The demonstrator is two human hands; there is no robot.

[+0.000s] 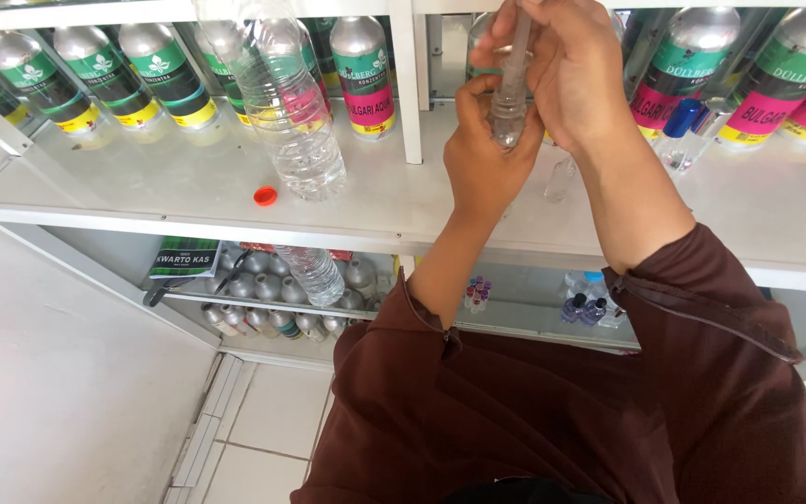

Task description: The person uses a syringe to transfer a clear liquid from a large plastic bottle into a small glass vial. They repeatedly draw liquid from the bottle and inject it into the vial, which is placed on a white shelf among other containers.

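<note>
From the head view I look down on a white shelf [188,191] whose upper board carries everything I work over; along its back edge, left of the white upright post [409,84], I count five metal bottles with green labels [168,70], and right of the post three more silver bottles with pink-and-green labels [771,84], though my hands may hide others; one clear plastic bottle [291,112] stands uncapped near the middle of the board, and one orange cap [265,196] lies just beside it toward the front edge; one small glass bottle with a blue cap [681,131] stands near the right end, and one tiny clear vial [559,179] stands on the board just under my hands.

My left hand [487,159] is curled shut around the lower part of a clear syringe-like tube [507,117], fingers wrapped about it, thumb side up; my right hand [571,70] comes from above, its fingers pressed together on the tube's upper stem, pinching it; the tube is upright, held in the air above the board, right of the post and well behind the front edge.

On the lower shelf [515,322] lie one more clear plastic bottle on its side [314,273], a cluster of silver bottle tops too many to count, one green booklet [185,258] at the left end, and a few small vials I cannot count.
</note>
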